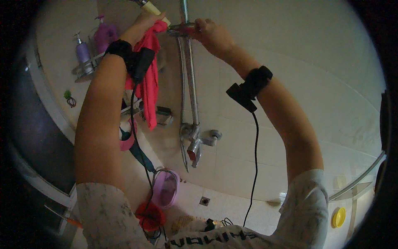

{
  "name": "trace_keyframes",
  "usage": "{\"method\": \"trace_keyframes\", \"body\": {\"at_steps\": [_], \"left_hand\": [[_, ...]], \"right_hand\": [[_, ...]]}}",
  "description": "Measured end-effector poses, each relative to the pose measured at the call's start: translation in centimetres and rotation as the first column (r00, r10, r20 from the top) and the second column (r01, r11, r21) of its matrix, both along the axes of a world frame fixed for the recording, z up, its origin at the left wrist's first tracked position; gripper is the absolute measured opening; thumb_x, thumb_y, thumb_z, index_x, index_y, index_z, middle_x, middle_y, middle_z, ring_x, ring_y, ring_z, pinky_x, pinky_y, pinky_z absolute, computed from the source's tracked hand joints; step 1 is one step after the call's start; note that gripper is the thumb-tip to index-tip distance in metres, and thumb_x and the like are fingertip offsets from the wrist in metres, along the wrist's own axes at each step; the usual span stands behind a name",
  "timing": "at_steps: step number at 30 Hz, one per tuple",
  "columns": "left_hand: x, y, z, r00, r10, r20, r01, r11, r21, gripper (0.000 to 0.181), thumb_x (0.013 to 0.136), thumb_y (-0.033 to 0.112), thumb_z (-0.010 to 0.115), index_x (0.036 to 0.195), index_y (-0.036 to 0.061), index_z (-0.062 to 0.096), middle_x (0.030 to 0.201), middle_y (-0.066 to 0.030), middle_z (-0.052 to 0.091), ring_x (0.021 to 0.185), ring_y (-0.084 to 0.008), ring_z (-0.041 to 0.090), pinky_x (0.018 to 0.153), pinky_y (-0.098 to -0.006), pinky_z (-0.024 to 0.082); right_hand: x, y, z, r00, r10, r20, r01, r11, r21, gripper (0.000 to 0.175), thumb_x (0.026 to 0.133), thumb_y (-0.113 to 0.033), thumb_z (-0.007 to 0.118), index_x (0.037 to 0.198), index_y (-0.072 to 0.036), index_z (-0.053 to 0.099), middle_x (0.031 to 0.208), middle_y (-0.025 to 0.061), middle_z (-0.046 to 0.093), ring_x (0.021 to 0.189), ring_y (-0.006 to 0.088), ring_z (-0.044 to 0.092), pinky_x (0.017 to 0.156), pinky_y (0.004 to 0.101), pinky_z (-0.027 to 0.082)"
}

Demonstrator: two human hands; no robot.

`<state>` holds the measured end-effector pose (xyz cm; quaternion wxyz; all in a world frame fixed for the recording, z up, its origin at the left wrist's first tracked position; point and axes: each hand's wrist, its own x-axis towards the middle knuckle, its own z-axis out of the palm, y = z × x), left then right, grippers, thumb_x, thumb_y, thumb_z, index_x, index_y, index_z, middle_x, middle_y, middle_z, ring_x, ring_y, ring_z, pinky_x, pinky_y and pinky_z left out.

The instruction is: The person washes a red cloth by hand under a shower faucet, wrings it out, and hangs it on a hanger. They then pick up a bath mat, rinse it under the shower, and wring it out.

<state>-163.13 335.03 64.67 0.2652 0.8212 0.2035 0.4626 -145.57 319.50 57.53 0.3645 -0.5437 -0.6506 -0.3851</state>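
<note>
Both my arms reach up to a metal shower riser rail [192, 84] on a tiled wall. My left hand [148, 23] is by a pale yellow handle-like piece [151, 8] at the top, and a bright red cloth [151, 81] hangs from that hand. My right hand [214, 34] has its fingers closed around the chrome holder [183, 28] on the rail, with a bit of red beside the fingertips. Below is the chrome shower mixer tap [193, 146], with a hose running beside the rail. Each wrist bears a black strapped device with a cable.
Pump bottles, one lilac [82, 51] and one purple [105, 35], stand on a corner shelf [84, 73] at left. On the floor are a pink-purple basin [165, 190], a red bucket [150, 216] and a drain [204, 201]. A yellow basin [339, 217] is at lower right.
</note>
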Motion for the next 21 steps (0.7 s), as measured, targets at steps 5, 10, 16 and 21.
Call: {"method": "trace_keyframes", "body": {"at_steps": [5,10,16,21], "left_hand": [[0.6,1.9,-2.4,0.997,-0.035,0.067,0.035,0.999,0.001,0.040,0.083,0.041,0.064,0.101,0.0044,0.061,0.090,-0.0052,0.063,0.077,-0.0137,0.058,0.069,-0.0269,0.047],[0.7,3.0,-4.7,0.984,-0.055,0.170,0.041,0.995,0.088,0.042,0.083,0.044,0.063,0.100,0.0056,0.062,0.091,-0.0042,0.063,0.078,-0.0139,0.058,0.069,-0.0285,0.047],[-3.8,1.5,-8.9,0.969,-0.192,0.153,0.189,0.981,0.029,0.043,0.082,0.045,0.063,0.100,0.0061,0.062,0.092,-0.0035,0.063,0.078,-0.0140,0.058,0.070,-0.0291,0.047],[-8.0,-1.3,-13.5,0.947,-0.297,0.120,0.313,0.938,-0.148,0.044,0.082,0.047,0.063,0.100,0.0065,0.062,0.092,-0.0029,0.062,0.079,-0.0141,0.057,0.070,-0.0296,0.047]], "right_hand": [[0.0,0.6,-0.8,1.000,0.005,-0.014,-0.004,0.998,0.066,0.034,0.085,-0.034,0.058,0.099,-0.003,0.055,0.092,0.0199,0.059,0.085,0.0374,0.060,0.070,0.0463,0.050],[0.8,1.6,-0.5,0.921,-0.158,0.357,0.139,0.987,0.079,0.030,0.090,-0.018,0.050,0.120,-0.014,0.051,0.113,0.0145,0.055,0.102,0.0336,0.052,0.087,0.0442,0.039],[-0.3,0.2,-3.1,0.997,0.073,-0.032,-0.066,0.982,0.176,0.061,0.087,-0.012,0.056,0.140,-0.007,0.027,0.132,0.0118,0.045,0.108,0.0362,0.050,0.095,0.0418,0.036],[-1.7,-5.1,-14.0,0.995,0.080,-0.059,-0.071,0.986,0.153,0.031,0.086,-0.025,0.059,0.106,-0.003,0.048,0.098,0.0132,0.055,0.084,0.0328,0.056,0.072,0.0420,0.045]]}}
